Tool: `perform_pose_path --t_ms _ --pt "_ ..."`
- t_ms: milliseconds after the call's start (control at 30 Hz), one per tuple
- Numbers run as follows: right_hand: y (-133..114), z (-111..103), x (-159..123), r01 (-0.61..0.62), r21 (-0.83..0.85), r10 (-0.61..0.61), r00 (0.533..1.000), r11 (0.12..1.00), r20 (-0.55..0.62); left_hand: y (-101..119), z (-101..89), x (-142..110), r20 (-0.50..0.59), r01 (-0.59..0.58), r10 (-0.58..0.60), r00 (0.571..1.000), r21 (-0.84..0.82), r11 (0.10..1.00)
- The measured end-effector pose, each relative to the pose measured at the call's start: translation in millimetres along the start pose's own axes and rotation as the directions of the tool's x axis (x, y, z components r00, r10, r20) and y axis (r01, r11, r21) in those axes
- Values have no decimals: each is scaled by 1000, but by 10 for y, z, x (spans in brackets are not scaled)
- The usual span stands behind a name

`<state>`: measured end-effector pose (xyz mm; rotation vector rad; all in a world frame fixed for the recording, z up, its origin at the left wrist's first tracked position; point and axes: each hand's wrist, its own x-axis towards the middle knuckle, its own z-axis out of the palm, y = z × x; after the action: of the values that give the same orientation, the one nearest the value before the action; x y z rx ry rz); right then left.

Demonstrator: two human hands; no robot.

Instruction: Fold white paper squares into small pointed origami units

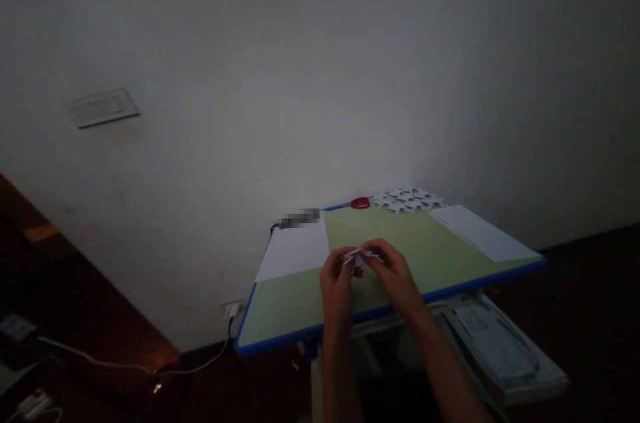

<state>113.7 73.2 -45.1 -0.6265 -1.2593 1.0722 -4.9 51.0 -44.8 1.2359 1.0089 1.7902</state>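
Note:
A small folded white paper piece (pixel 358 256) is held up between both hands, above the near part of the green tabletop (pixel 280 310). My left hand (pixel 336 272) grips its left side, fingers closed on it. On the other side, my right hand (pixel 391 264) pinches the paper between thumb and fingers. Its exact folded shape is partly covered by the fingers. Several similar folded paper pieces (pixel 409 199) lie grouped at the back right of the table.
Red-handled scissors (pixel 360 203) lie at the back edge. White sheets rest on the left (pixel 295 253) and a paper stack (pixel 483 233) on the right. A blue rim (pixel 500 274) borders the table. Below sits an open drawer (pixel 530 376); a plugged-in cable (pixel 230 326) hangs left.

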Motion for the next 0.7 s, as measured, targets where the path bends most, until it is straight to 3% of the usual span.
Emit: perform_pose_path --t_ms 200,567,700 --pt "39 -24 11 24 4 -24 1000 1000 13 17 17 7 -15 10 -10 1000 -12 1000" --pt "30 -1 45 -52 73 60 993 996 -104 -23 23 22 24 40 -40 999 -20 999" --pt "9 0 30 -73 109 82 993 991 -81 -3 29 17 17 41 -41 999 8 999"
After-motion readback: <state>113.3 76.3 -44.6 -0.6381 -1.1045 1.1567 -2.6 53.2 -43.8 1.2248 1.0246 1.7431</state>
